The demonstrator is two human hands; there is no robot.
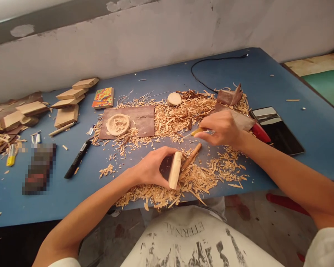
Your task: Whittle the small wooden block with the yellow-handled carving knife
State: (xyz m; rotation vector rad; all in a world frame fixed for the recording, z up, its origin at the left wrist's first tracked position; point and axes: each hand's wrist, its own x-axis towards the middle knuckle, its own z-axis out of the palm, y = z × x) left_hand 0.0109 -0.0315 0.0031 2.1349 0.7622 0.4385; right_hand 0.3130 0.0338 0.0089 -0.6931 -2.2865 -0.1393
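Observation:
My left hand [155,166] is closed around a pale wood block [175,170], stood up with its narrow edge toward me, over a heap of wood shavings [203,180]. My right hand [222,128] grips a carving tool with a yellow handle [198,131]; its thin metal blade [187,136] points left, above and apart from the block. A brown wooden stick [192,156] lies just right of the block. Beyond my hands, a carved round wooden piece [118,124] rests on a brown sheet [143,120].
Shavings cover the middle of the blue table [156,83]. Several wood blocks [66,115] are at the left, near a black marker [78,159]. A wood disc [174,98] sits at the back. To the right lie a dark tablet-like device [281,131], a red object [260,132] and a black cable [195,70].

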